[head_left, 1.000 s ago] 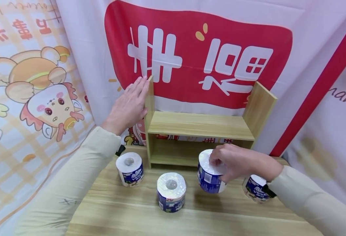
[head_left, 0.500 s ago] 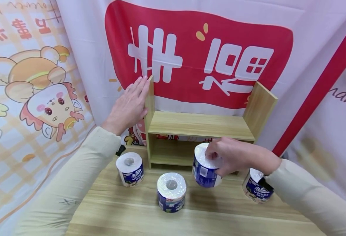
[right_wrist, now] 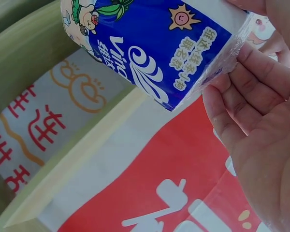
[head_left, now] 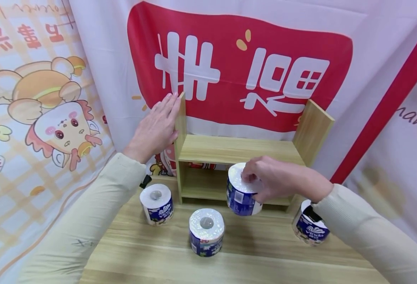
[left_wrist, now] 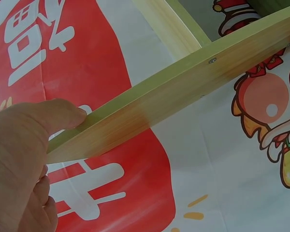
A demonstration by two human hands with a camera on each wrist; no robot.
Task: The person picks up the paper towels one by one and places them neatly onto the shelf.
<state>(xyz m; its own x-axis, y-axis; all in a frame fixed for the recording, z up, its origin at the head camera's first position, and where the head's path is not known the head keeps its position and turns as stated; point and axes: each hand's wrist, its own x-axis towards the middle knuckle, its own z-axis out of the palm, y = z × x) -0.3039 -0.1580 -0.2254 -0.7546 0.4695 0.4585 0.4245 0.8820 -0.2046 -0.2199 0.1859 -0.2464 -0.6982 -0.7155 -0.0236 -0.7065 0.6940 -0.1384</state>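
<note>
In the head view my right hand [head_left: 276, 177] grips a plastic-wrapped toilet paper roll [head_left: 240, 197] from its top, in front of the shelf's lower compartment. The right wrist view shows the blue printed side of this toilet paper roll [right_wrist: 150, 48], with several fingers [right_wrist: 253, 92] bent against its end. My left hand [head_left: 155, 128] holds the upper part of the left side panel [head_left: 181, 118] of a small wooden shelf [head_left: 240, 148]. In the left wrist view, the thumb [left_wrist: 67, 115] lies along that panel's edge, and the other fingers bend beyond it.
Three more toilet paper rolls stand on the wooden table [head_left: 151, 264]: a left roll [head_left: 156, 205], a middle roll [head_left: 206, 232] and a right roll [head_left: 309, 227], partly covered by the right wrist. Behind the shelf hangs a white cloth with a red printed patch [head_left: 230, 51].
My right hand has carried its toilet paper roll leftward and toward the shelf, up in the head view. The left hand and the standing rolls have stayed in place.
</note>
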